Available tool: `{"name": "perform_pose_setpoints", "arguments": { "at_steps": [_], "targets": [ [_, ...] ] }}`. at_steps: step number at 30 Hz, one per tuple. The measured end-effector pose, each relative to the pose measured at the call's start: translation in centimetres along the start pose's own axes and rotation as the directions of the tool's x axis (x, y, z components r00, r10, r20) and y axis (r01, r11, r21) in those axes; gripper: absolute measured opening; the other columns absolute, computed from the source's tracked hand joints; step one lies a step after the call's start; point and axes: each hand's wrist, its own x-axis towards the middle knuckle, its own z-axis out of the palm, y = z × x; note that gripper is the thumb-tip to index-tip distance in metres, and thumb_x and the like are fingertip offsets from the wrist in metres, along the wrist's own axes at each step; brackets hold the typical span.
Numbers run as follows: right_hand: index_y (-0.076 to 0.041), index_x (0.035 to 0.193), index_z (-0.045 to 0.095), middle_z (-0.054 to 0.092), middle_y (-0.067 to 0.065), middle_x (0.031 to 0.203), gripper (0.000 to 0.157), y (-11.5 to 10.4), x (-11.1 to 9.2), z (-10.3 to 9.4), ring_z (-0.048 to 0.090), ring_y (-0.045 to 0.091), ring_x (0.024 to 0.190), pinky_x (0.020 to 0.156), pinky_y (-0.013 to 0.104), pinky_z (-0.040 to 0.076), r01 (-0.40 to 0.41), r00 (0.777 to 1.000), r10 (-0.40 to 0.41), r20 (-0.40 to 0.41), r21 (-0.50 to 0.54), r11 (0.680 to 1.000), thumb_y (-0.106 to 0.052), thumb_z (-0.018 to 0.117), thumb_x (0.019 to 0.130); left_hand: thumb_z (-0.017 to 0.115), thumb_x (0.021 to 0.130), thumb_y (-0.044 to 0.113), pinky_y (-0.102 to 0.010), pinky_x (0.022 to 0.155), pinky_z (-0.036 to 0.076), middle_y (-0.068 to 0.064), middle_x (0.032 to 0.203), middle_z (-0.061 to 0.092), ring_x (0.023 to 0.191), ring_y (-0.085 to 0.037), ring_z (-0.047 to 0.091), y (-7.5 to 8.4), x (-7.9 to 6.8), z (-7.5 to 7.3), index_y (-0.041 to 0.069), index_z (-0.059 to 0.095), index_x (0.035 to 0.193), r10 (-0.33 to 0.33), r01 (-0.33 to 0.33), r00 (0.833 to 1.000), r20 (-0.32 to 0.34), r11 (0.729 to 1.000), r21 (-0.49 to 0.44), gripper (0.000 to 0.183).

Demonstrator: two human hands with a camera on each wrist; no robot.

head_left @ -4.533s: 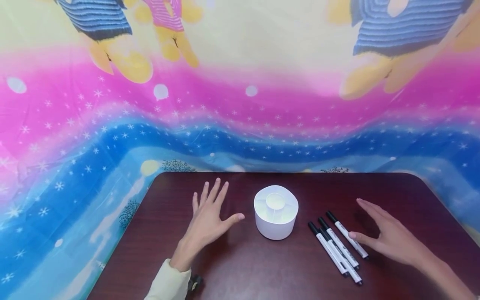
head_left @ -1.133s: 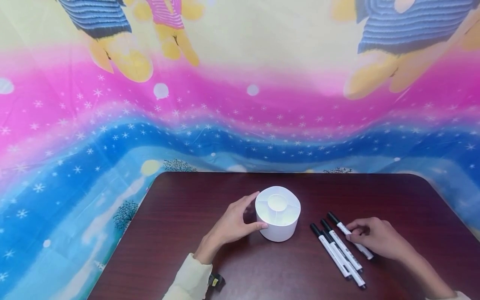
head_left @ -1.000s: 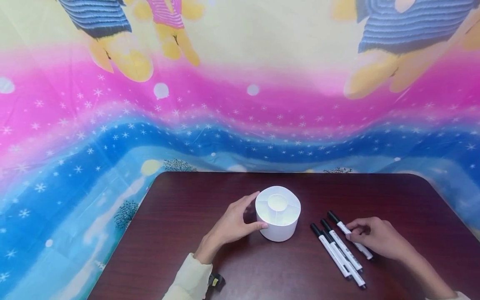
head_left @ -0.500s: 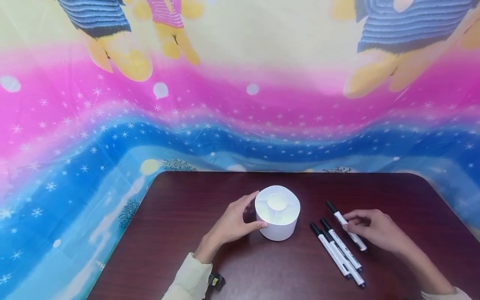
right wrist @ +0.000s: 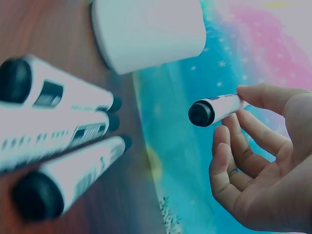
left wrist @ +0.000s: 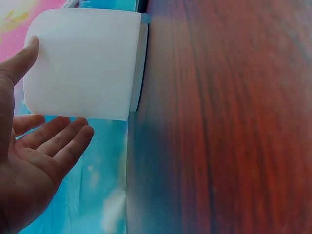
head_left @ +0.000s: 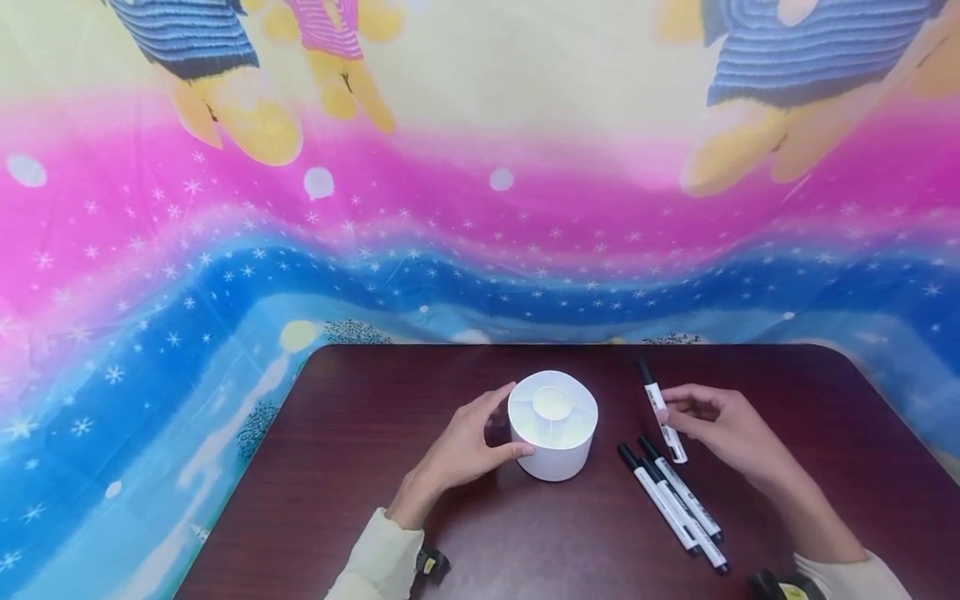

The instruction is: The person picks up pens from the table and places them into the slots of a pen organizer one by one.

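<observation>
A round white pen holder (head_left: pixel 557 457), divided into compartments around a central tube, stands upright on the dark wooden table. My left hand (head_left: pixel 468 442) holds its left side, thumb in front and fingers behind; the left wrist view has the holder (left wrist: pixel 85 63) between thumb and fingers. To the right of it, a white marker (head_left: pixel 672 440) with a black cap is pinched between thumb and fingers of my right hand (head_left: pixel 731 425), cap pointing away from me. In the right wrist view this marker (right wrist: pixel 224 106) is clear of the table. Three similar markers (head_left: pixel 678 508) lie together below it.
The reddish-brown table (head_left: pixel 360 400) has rounded far corners. Behind it hangs a cloth (head_left: pixel 450 208) printed with bears and snowflakes. Dark wrist devices show by both sleeves, one at the left sleeve (head_left: pixel 382 550) and one at the right.
My left hand has come to the holder since the earliest frame. My right hand has taken one marker, lifted it and carried it away from me and leftward, toward the holder.
</observation>
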Motion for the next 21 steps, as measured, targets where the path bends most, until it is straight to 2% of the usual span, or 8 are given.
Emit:
{"name": "perform_pose_setpoints", "arguments": {
  "at_steps": [6, 13, 21],
  "targets": [
    [-0.004, 0.132, 0.072, 0.077, -0.012, 0.1, 0.036, -1.4, 0.4, 0.4, 0.069, 0.012, 0.085, 0.072, 0.025, 0.057, 0.031, 0.999, -0.029, -0.033, 0.063, 0.998, -0.026, 0.075, 0.103, 0.089, 0.088, 0.049, -0.044, 0.108, 0.059, 0.0, 0.157, 0.058, 0.126, -0.019, 0.069, -0.1, 0.0, 0.1, 0.022, 0.04, 0.167, -0.003, 0.003, 1.0, -0.006, 1.0, -0.009, 0.096],
    [-0.001, 0.135, 0.07, 0.076, -0.015, 0.102, 0.038, -3.3, 1.2, 1.4, 0.071, 0.006, 0.089, 0.077, 0.024, 0.06, 0.051, 0.997, -0.041, -0.065, 0.145, 0.988, -0.023, 0.074, 0.104, 0.09, 0.087, 0.047, -0.044, 0.109, 0.059, -0.002, 0.158, 0.058, 0.126, -0.02, 0.069, -0.2, 0.0, 0.1, 0.019, 0.041, 0.166, 0.002, -0.002, 1.0, -0.01, 1.0, -0.013, 0.097],
    [0.0, 0.137, 0.068, 0.074, -0.021, 0.103, 0.037, -5.3, 1.9, 2.5, 0.072, 0.007, 0.092, 0.08, 0.024, 0.062, 0.076, 0.995, -0.06, -0.084, 0.201, 0.977, -0.016, 0.073, 0.104, 0.089, 0.087, 0.047, -0.043, 0.109, 0.059, -0.001, 0.159, 0.057, 0.127, -0.019, 0.069, -0.2, 0.0, 0.3, 0.021, 0.041, 0.166, 0.007, -0.008, 1.0, -0.011, 1.0, -0.016, 0.096]
  ]
}}
